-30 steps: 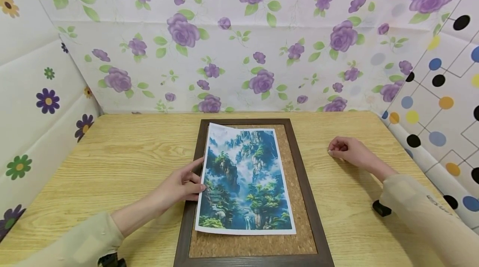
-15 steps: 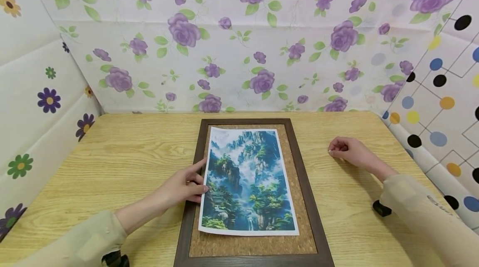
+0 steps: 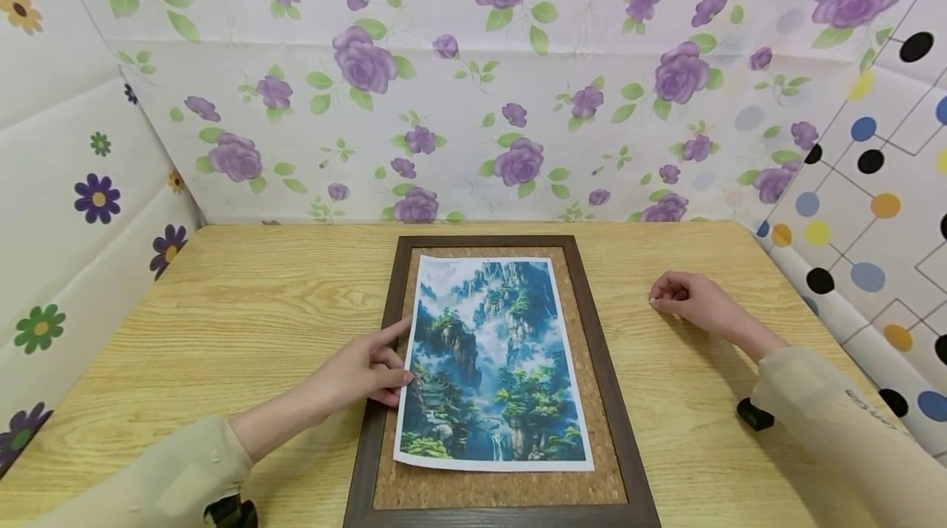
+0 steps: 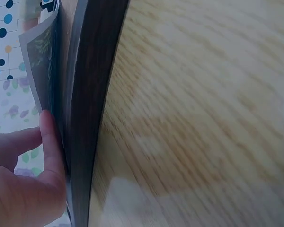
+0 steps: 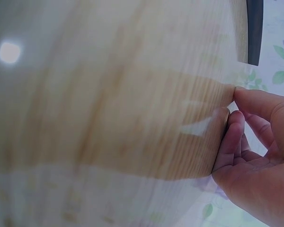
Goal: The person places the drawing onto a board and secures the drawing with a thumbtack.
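Observation:
A landscape print (image 3: 484,363) with blue cliffs and green trees lies over a cork board (image 3: 503,491) in a dark brown frame (image 3: 602,363). My left hand (image 3: 355,372) pinches the print's left edge between thumb and fingers. In the left wrist view that edge of the paper print (image 4: 38,71) is lifted, with the thumb (image 4: 51,142) against it. On the table to the frame's right rests my right hand (image 3: 695,302), its fingers loosely curled. The right wrist view shows those fingers (image 5: 234,135) touching the table, with nothing visible in them.
The wood-grain table (image 3: 274,289) stretches out on both sides of the frame. A flower-patterned sheet (image 3: 459,100) hangs behind it. Patterned sheets also stand at the left and right. Dark straps show under both sleeves.
The print has shifted slightly right and toward me, and its lifted upper left corner has come down flatter. My left hand moved slightly right with it. My right hand stayed still.

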`<control>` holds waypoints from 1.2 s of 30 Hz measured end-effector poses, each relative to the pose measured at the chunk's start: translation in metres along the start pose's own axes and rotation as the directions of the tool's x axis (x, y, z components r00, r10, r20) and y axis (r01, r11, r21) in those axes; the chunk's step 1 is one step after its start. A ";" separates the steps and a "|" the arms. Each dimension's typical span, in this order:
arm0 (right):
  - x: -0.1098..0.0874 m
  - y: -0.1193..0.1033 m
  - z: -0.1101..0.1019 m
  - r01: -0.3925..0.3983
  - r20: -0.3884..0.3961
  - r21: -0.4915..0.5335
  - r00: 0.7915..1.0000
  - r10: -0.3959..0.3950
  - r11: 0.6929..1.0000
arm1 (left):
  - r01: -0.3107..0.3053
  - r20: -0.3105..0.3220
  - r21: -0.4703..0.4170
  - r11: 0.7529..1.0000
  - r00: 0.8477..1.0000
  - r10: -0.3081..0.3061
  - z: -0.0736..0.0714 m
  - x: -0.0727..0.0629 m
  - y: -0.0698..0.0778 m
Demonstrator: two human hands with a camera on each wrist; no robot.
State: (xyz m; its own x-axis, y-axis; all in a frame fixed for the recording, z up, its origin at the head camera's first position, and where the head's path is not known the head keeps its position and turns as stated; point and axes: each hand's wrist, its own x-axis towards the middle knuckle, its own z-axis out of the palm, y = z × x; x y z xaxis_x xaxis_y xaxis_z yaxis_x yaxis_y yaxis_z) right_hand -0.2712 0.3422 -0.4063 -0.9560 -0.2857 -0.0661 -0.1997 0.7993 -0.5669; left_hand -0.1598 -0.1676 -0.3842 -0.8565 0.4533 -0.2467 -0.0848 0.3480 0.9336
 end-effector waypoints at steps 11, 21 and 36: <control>0.000 -0.001 0.000 -0.002 -0.003 0.003 1.000 0.002 1.000 | 0.009 -0.001 0.022 1.000 1.000 -0.009 0.001 -0.001 0.001; -0.002 -0.004 0.000 0.002 -0.002 0.009 1.000 -0.002 1.000 | 0.032 -0.027 0.024 0.999 0.999 -0.031 0.003 0.001 0.001; 0.001 -0.001 0.000 0.005 -0.004 -0.001 1.000 -0.005 1.000 | 0.046 -0.068 0.042 0.998 0.997 -0.043 0.010 0.000 0.001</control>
State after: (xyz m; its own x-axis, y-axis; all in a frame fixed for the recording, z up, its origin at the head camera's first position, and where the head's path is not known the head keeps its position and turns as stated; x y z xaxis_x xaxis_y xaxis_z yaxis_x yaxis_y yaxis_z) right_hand -0.2714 0.3411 -0.4063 -0.9557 -0.2880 -0.0601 -0.2049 0.7982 -0.5665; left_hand -0.1546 -0.1594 -0.3858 -0.8847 0.3810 -0.2687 -0.1029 0.4024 0.9096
